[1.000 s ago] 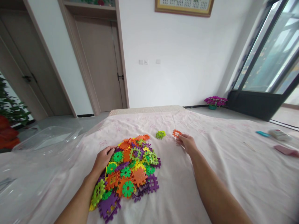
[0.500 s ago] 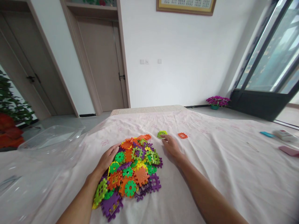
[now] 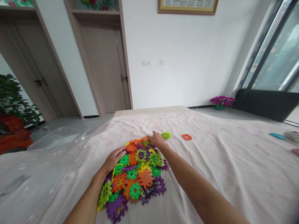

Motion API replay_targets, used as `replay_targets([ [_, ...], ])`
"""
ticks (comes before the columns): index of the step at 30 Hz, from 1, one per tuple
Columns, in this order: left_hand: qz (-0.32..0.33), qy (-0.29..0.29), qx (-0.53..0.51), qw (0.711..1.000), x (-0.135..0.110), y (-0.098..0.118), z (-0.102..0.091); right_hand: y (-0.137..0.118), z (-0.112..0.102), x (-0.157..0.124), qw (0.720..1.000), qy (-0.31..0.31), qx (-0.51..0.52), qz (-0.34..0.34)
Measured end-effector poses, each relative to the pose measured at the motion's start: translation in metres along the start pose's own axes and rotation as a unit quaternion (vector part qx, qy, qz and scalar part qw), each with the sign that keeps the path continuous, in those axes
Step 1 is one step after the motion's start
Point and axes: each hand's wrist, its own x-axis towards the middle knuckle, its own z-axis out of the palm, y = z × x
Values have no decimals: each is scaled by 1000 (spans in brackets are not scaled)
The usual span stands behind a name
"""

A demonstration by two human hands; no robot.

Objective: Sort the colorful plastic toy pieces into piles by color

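A heap of plastic building pieces (image 3: 135, 191), flat squares and notched discs in orange, green, purple and yellow, lies on the cloth-covered surface (image 3: 224, 174). My left hand (image 3: 115, 158) rests along the heap's upper left edge, its fingers stretched out and nothing visibly gripped. At the top right edge of the heap, my right hand (image 3: 157, 139) reaches in with fingers apart, close to an orange piece (image 3: 145, 139). Its lower fingers are partly hidden. A lime-green notched disc (image 3: 166, 135) lies just right of that hand, and an orange-red disc (image 3: 187, 137) farther right.
Clear plastic tubs (image 3: 58, 140) stand at left. A thin stick (image 3: 263, 149), a blue object (image 3: 277, 136) and a pale object (image 3: 293, 136) lie at right. Beyond the cloth are a door (image 3: 105, 68) and a pot of purple flowers (image 3: 222, 101).
My right hand has moved left from the lime-green disc to the top edge of the heap. The disc stays on the cloth. My left hand keeps its place; the view has shifted slightly.
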Motion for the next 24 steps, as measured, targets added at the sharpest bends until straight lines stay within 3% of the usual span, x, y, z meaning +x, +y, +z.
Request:
replay_targets([
  [3,-5,3,-7,1000,-1,2,0,-2,7,6,996,-19,73,37],
  [7,-18,5,-15,1000,-2,8,0,5,9,7,985,-54,159,21],
  [12,-28,6,-30,999,-3,16,0,20,-15,-10,973,-17,230,-23],
  [17,-34,-1,-32,999,-3,13,0,46,-45,-41,972,106,128,-166],
  [21,-39,4,-34,999,-2,9,0,67,-50,-54,959,66,114,-249],
  [24,-45,4,-38,998,-3,8,0,79,-48,-53,959,89,147,-226],
])
